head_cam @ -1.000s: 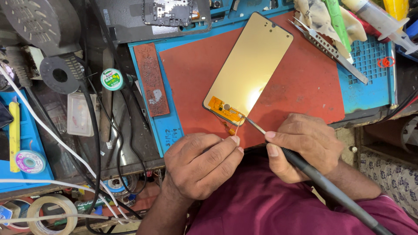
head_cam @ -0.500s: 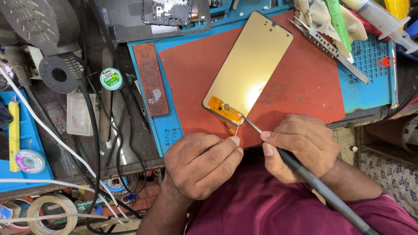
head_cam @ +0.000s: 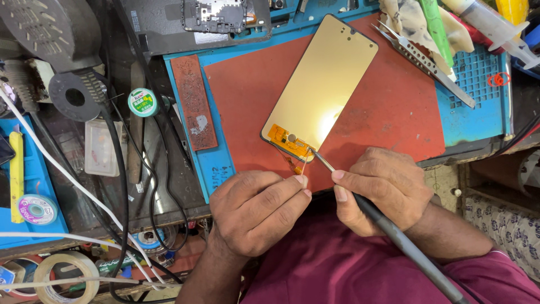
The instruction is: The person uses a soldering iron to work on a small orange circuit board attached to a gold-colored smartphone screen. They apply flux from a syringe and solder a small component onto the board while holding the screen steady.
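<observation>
Item: gold-backed phone screen [head_cam: 325, 90], face down on the red mat [head_cam: 394, 112] of our worktop, orange flex tail [head_cam: 289, 142] at its near end. Our right hand [head_cam: 382, 191] grips a soldering iron [head_cam: 394, 233], tip at the flex; left hand [head_cam: 259, 211] fingers pinch a thin wire there. Risks, as we judge them — lingering heat could scorch the flex; a slip could bridge pads or burn the pinching fingertips.

Screen panel [head_cam: 323, 90] on mat [head_cam: 394, 112], tweezers [head_cam: 424, 62] to its right, hands just before it.
</observation>
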Available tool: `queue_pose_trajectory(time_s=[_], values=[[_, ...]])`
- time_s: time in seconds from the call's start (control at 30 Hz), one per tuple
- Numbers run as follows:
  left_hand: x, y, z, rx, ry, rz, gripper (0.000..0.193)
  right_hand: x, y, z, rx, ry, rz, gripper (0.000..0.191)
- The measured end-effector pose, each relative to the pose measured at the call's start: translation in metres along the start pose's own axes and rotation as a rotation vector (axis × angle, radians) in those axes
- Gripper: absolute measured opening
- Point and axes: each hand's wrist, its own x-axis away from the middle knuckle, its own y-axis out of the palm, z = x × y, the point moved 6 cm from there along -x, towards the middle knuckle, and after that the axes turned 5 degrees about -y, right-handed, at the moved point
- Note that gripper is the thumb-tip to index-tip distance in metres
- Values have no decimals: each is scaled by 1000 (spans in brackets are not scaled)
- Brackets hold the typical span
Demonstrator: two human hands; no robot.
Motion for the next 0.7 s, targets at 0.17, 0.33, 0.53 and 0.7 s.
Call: queue_pose_trajectory(time_s=[0.17, 0.33, 0.53, 0.7], values=[[1, 3, 0, -17, -47, 29, 10, -1, 2, 1, 7, -19, -12, 10], [2, 3, 0, -6, -61, 28, 15, 0, -1, 0, 18, -4, 1, 10], [1, 2, -1, 4, -74, 19, 14, 6, -3, 2, 2, -9, 62, 11], [2, 2, -1, 1, -64, 21, 13, 11, -4, 4, -28, 21, 60, 12]])
